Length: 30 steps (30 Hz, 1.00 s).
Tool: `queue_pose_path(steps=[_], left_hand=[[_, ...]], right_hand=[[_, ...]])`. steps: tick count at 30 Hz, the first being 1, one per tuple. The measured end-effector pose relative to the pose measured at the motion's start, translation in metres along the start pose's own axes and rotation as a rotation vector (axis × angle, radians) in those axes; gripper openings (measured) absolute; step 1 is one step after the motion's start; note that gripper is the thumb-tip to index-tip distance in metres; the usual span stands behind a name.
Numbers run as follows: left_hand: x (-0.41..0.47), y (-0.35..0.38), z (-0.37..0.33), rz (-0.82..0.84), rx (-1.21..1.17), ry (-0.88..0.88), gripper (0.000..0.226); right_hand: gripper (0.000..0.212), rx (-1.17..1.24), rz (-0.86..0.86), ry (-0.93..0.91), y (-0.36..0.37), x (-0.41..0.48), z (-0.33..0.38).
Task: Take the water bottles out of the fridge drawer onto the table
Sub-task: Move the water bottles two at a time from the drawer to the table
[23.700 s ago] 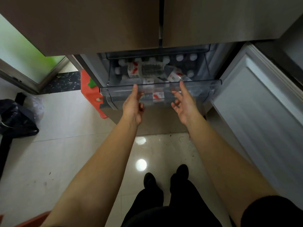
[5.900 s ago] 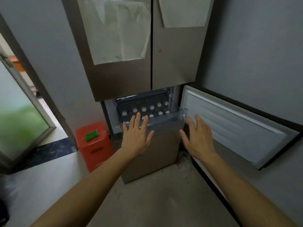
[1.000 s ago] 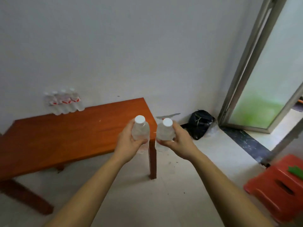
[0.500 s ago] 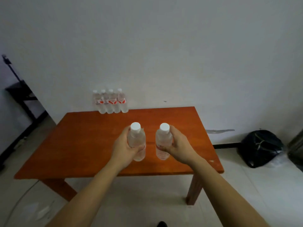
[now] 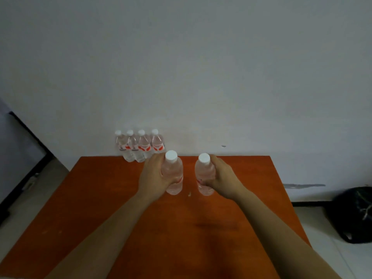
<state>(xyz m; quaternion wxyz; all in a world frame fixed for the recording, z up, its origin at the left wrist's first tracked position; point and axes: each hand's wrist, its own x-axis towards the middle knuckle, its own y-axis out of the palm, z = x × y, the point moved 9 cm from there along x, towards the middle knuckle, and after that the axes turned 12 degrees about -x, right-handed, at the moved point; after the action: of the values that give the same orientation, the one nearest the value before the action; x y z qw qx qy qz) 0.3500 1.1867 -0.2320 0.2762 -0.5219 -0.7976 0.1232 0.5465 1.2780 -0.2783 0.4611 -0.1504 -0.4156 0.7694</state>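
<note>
Head view, the only one. Bottles counted: six in all, every one clear plastic with a white cap, upright.

Row of four stands at the table's far edge, about 11 o'clock from the hands, close against the grey wall, shoulder to shoulder, red marks on the labels.

Two more are held over the middle of the orange-brown table. Left hand is wrapped around the left bottle, fingers curled round its body from the 9 o'clock side, thumb in front. Right hand grips the right bottle the same way from the 3 o'clock side. The two held bottles are near each other but apart, a strip of tabletop showing between them. Whether their bases touch the table I cannot tell.

Small pale speck lies on the tabletop between the two bases, toward 6 o'clock.

Off the table: one black bag on the floor at 3 o'clock.
</note>
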Motion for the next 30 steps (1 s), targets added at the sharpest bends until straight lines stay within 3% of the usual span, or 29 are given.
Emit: queue_pose_path(steps=[6, 16, 21, 26, 30], left_hand=[[0.072, 0.024, 0.076, 0.074, -0.002, -0.088, 0.066], [0.196, 0.067, 0.183, 0.189, 0.041, -0.184, 0.054], [0.241, 0.087, 0.224, 0.2, 0.111, -0.193, 0.052], [0.262, 0.105, 0.256, 0.183, 0.054, -0.276, 0.031], [0.261, 0.106, 0.268, 0.158, 0.067, -0.286, 0.059]], right_hand=[[0.082, -0.114, 0.037, 0.079, 0.036, 0.069, -0.029], [0.076, -0.181, 0.067, 0.348, 0.098, 0.197, -0.079], [0.068, -0.169, 0.059, 0.347, 0.12, 0.25, -0.086], [0.062, -0.161, 0.055, 0.355, 0.138, 0.281, -0.092], [0.066, -0.121, 0.092, 0.351, 0.153, 0.292, -0.097]])
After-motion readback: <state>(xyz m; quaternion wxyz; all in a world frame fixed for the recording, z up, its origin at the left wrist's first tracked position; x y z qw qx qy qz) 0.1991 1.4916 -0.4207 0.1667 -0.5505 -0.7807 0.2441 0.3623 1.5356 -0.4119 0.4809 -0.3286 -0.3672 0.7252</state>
